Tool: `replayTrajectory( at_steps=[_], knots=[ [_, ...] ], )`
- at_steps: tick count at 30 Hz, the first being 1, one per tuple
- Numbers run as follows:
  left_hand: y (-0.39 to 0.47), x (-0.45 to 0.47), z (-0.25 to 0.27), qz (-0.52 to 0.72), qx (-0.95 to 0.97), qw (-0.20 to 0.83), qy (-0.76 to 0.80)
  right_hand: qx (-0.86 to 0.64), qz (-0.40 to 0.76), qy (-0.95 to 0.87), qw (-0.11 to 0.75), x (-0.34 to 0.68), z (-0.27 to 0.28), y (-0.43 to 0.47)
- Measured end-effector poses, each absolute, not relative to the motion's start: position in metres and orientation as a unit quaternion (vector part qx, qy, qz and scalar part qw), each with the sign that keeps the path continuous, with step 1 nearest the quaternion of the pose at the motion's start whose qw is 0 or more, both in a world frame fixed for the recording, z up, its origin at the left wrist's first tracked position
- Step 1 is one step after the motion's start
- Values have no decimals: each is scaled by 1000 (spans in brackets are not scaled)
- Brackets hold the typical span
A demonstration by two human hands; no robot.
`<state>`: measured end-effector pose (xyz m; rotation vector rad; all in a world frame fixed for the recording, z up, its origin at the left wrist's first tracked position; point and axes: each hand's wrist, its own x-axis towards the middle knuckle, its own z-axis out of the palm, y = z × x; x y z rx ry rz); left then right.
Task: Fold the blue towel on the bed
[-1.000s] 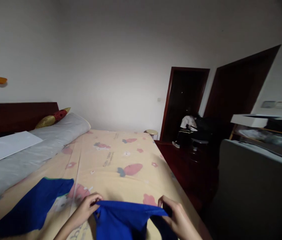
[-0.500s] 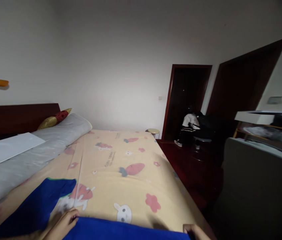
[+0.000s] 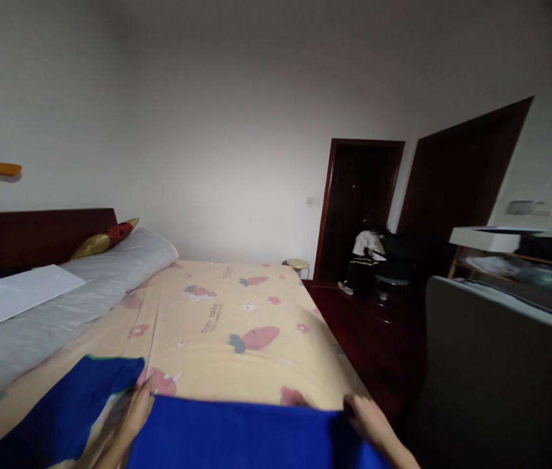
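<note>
A blue cloth [image 3: 241,433] is stretched between my two hands above the near part of the bed, its top edge nearly straight. My left hand [image 3: 139,405] is closed on its left corner. My right hand [image 3: 364,415] grips the right end of the same edge, with a dark shadowed fold below the fingers. The lower part of the cloth runs out of view. Left of my left hand, another blue cloth piece [image 3: 68,410] with a thin green edge lies on the bed; whether it joins the held cloth, I cannot tell.
The bed [image 3: 217,365] has a yellow sheet with carrots and rabbits. A grey pillow [image 3: 124,267] and a white board [image 3: 24,293] lie along the headboard [image 3: 36,234]. On the right stand a dark panel [image 3: 491,378] and a shelf [image 3: 485,239]. A person [image 3: 366,251] sits near the doorway.
Both hands have risen and moved farther over the bed, bringing up more of the held blue cloth. The view has shifted slightly. The cloth piece on the left still lies on the bed.
</note>
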<state>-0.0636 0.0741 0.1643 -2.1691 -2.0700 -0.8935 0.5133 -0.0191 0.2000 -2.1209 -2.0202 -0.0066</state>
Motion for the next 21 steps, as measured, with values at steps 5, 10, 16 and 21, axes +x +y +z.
replayTrajectory(
  at_steps=[5,10,16,21],
  knots=[
    [142,-64,269,-345,-672,82,-650,-726,-149,-647,177,517,303,36],
    [155,-79,346,-383,-655,168,-629,-716,-215,-612,258,526,353,52],
    [108,-96,289,-335,-660,171,-650,-682,-144,-659,283,519,305,35],
    [61,-107,173,-264,-688,100,-669,-681,-92,-683,247,506,198,11]
  ],
)
